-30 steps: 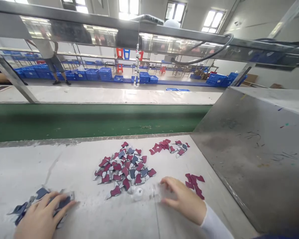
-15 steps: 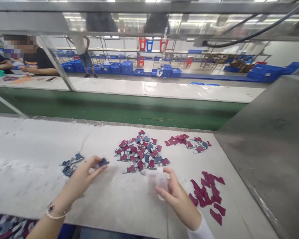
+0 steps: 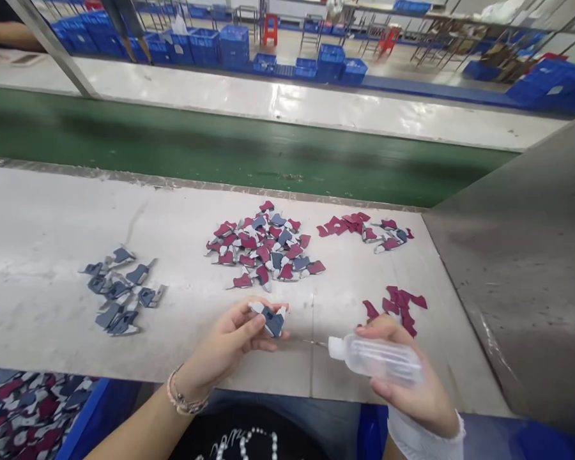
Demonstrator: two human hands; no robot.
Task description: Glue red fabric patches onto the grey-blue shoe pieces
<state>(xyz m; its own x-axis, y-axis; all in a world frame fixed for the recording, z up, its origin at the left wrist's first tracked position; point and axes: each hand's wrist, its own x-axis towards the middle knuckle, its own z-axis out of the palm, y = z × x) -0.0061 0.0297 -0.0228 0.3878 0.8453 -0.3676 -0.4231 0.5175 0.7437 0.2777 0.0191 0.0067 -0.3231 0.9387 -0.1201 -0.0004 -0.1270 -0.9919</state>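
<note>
Left hand (image 3: 227, 335): half closed, fingers curled, thumb and fingertips pinching the grey-and-navy cut piece (image 3: 273, 321). I see a bracelet (image 3: 184, 399) on the wrist.

Right hand (image 3: 407, 377): closed around the clear plastic squeeze bottle (image 3: 378, 361), fingers wrapped, bottle lying roughly level.

Bottle nozzle: white cap (image 3: 336, 347) with a thin tip, pointing left, just beside the cut piece. Can't tell from my feed if they touch. Bottle contents: can't tell.

Held piece: above the white work table (image 3: 52, 255), near its front edge, between both hands.

Mixed pile (image 3: 261, 246): red and grey pieces, just beyond the left hand.

Smaller mixed group (image 3: 364, 229): right of the pile, well apart from it.

Red pieces (image 3: 395, 305): small cluster just beyond the right hand.

Grey pieces (image 3: 119, 291): loose group on the left of the table.

Patterned pieces (image 3: 29, 409): heaped in a blue bin at lower left.

Beyond table: green conveyor belt (image 3: 220, 137), blue crates (image 3: 220, 38) farther back.
</note>
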